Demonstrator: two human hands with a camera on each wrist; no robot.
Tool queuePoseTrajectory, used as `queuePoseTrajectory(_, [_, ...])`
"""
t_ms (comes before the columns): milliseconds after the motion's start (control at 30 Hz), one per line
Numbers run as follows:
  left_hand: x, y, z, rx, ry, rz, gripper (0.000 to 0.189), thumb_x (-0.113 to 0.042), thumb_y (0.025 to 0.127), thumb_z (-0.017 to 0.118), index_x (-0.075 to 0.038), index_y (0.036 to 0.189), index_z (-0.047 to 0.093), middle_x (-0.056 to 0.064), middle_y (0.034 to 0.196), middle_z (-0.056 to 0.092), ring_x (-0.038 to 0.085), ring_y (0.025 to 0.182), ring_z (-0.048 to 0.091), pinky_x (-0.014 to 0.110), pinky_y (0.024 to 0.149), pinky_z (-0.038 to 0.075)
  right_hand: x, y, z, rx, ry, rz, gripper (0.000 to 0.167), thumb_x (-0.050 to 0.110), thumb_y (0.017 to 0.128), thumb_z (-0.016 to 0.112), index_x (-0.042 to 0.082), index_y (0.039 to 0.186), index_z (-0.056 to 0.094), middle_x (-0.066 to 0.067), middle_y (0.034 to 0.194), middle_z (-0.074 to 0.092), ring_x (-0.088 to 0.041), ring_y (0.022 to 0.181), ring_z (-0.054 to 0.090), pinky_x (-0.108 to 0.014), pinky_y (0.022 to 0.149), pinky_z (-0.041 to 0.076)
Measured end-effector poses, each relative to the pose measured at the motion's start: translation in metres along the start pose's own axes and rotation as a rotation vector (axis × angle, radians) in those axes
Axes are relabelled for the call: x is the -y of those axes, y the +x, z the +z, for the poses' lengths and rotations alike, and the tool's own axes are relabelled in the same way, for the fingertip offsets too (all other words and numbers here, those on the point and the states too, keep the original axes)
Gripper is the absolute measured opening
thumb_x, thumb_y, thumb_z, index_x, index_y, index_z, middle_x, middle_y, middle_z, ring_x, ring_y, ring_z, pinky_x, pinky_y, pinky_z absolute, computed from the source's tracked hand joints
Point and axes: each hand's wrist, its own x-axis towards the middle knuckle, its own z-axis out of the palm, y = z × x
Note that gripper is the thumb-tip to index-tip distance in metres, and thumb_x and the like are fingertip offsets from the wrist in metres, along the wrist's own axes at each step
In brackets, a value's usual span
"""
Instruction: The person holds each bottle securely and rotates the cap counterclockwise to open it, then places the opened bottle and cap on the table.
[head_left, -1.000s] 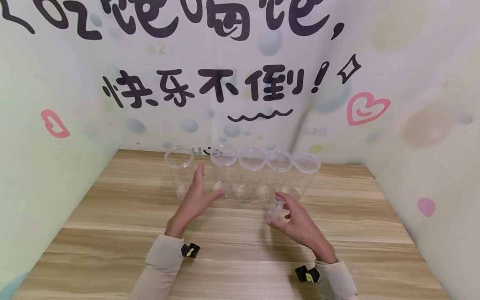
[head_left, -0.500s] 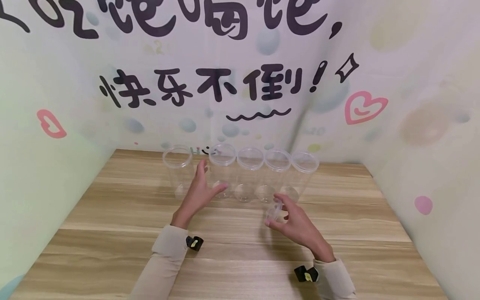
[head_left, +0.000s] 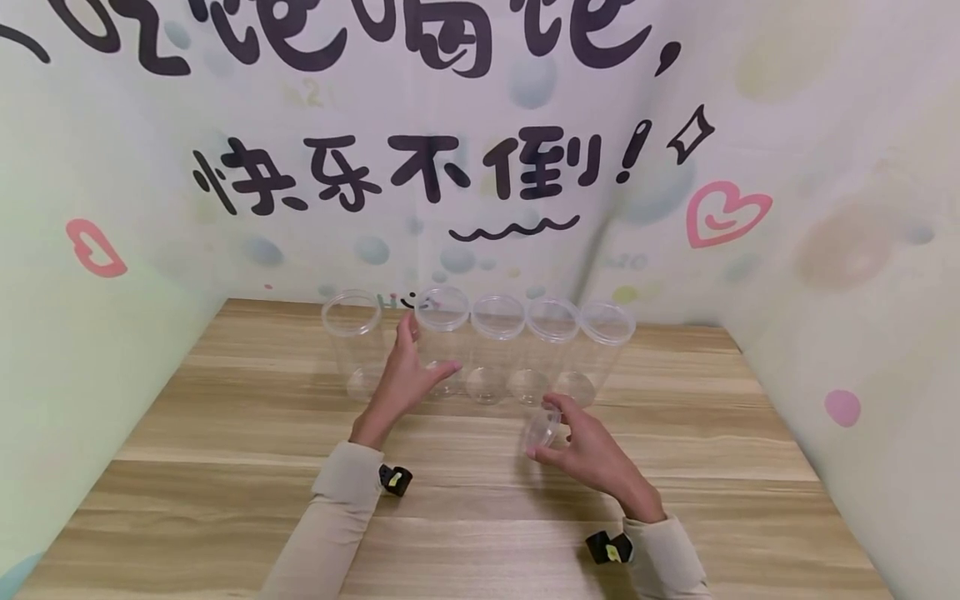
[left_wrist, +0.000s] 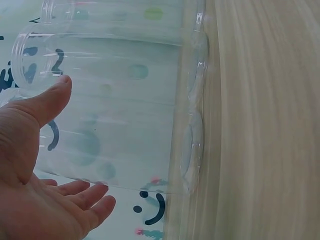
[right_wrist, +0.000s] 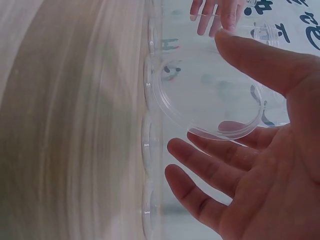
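Observation:
Several tall clear plastic jars stand upright in a row at the back of the table. My left hand (head_left: 405,371) reaches round the second jar from the left (head_left: 442,333), thumb on one side and fingers on the other. In the left wrist view, the fingers (left_wrist: 92,200) are spread and fairly straight beside that jar; whether they touch it is unclear. With thumb and fingers, my right hand (head_left: 592,450) pinches a round clear lid (head_left: 542,432) by its edge, tilted just in front of the row. The right wrist view shows this lid (right_wrist: 172,112) between thumb and fingers.
At the left end, one jar (head_left: 352,350) stands apart from the others. Three more jars, among them the rightmost jar (head_left: 606,325), stand close together on the right. A printed cloth wall (head_left: 480,267) rises behind the wooden table (head_left: 450,533).
My left hand has moved slightly forward and right, further round the second jar. The right hand keeps its pinch on the lid, which has turned to show more of its face.

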Motion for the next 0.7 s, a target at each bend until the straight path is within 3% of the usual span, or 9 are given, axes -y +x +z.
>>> queuePoseTrajectory(400, [0.0024, 0.0033, 0.0035, -0.024, 0.017, -0.004, 0.109, -0.028, 0.082, 0.082, -0.008, 0.158, 0.007, 0.026, 0.158, 0.026, 0.039, 0.146, 0.028, 0.052, 0.118, 0.025, -0.0030, 0.0022, 0.0047, -0.007, -0.043, -0.020, 0.075, 0.029, 0.077, 0.085, 0.006, 0.138, 0.047, -0.012, 0.134, 0.060, -0.040, 0.118, 0.061, -0.052, 0.096, 0.049])
queuePoseTrajectory(700, [0.0039, 0.0023, 0.0043, -0.063, 0.013, 0.011, 0.102, -0.029, 0.082, 0.082, -0.006, 0.156, 0.015, 0.025, 0.152, 0.036, 0.038, 0.143, 0.034, 0.055, 0.116, 0.028, -0.0048, 0.0023, 0.0060, 0.018, -0.045, -0.012, 0.077, 0.029, 0.078, 0.084, 0.005, 0.141, 0.046, -0.011, 0.137, 0.058, -0.038, 0.120, 0.059, -0.052, 0.097, 0.049])
